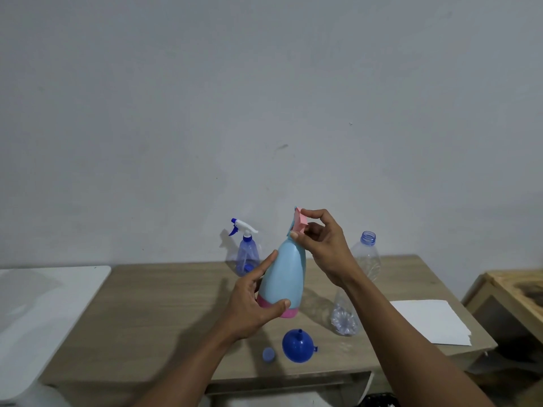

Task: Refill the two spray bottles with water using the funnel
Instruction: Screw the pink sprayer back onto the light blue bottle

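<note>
Light blue spray bottle [286, 274]: opaque body, pink band at the base, pink spray head [301, 223] fitted on top. It is held roughly upright, leaning slightly, over the middle of the wooden table [161, 304]. Whether its base touches the tabletop cannot be told.

Left hand [252, 304]: wrapped around the lower body of the bottle, thumb across the pink band on the near side, fingers behind.

Right hand [323, 248]: fingertips and thumb pinch the pink spray head from the right side.

Transparent blue spray bottle [248, 254]: stands upright at the far edge of the table against the wall, left of the held bottle, with its white and blue trigger head [242, 226] attached.

Clear plastic bottle [365, 259]: stands right of the held bottle, neck uncapped, partly hidden by the right forearm. Its fill level cannot be read.

Blue funnel [296, 346]: lies mouth down near the front edge of the table, spout pointing up. A small blue cap [268, 354] lies just to its left.

White sheet of paper [429, 321]: lies flat at the right end of the table.

A white surface [44, 295] adjoins the table on the left, and a wooden unit [514, 289] stands to the right.

Markings: no brand, label or writing is legible on any item.
</note>
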Available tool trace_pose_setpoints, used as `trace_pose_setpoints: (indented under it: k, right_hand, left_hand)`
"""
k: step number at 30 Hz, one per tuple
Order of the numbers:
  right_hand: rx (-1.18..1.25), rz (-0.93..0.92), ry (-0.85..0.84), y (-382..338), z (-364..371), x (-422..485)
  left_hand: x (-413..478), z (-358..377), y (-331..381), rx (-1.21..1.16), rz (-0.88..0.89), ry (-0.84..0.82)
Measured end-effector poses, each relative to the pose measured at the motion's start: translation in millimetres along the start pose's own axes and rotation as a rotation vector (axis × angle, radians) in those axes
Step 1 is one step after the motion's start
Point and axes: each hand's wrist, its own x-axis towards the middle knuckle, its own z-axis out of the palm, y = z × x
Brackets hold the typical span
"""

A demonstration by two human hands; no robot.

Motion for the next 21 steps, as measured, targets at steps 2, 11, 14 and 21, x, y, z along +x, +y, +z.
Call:
trace_pose_setpoints:
  k: [2, 11, 14, 21]
  right_hand:
    - [0.021, 0.013, -0.02, -1.2, -1.6, -1.2]
    - [-0.05, -0.057, 0.024, -5.7, 3.6, 0.6]
    - [-0.017, -0.018, -0.028, -7.6, 0.4, 0.9]
    - [-0.135, -0.055, -0.029, -6.6, 3.2, 6.0]
  left_hand:
    - [-0.5, -0.8, -0.3, -0.012, -0.001, 0.008]
    - [2.0, -0.6, 3.8, 0.016, 0.042, 0.034]
    - [2.3, -1.6, 2.5, 0.012, 0.046, 0.046]
    - [5.6, -3.1, -1.2, 0.036, 0.043, 0.051]
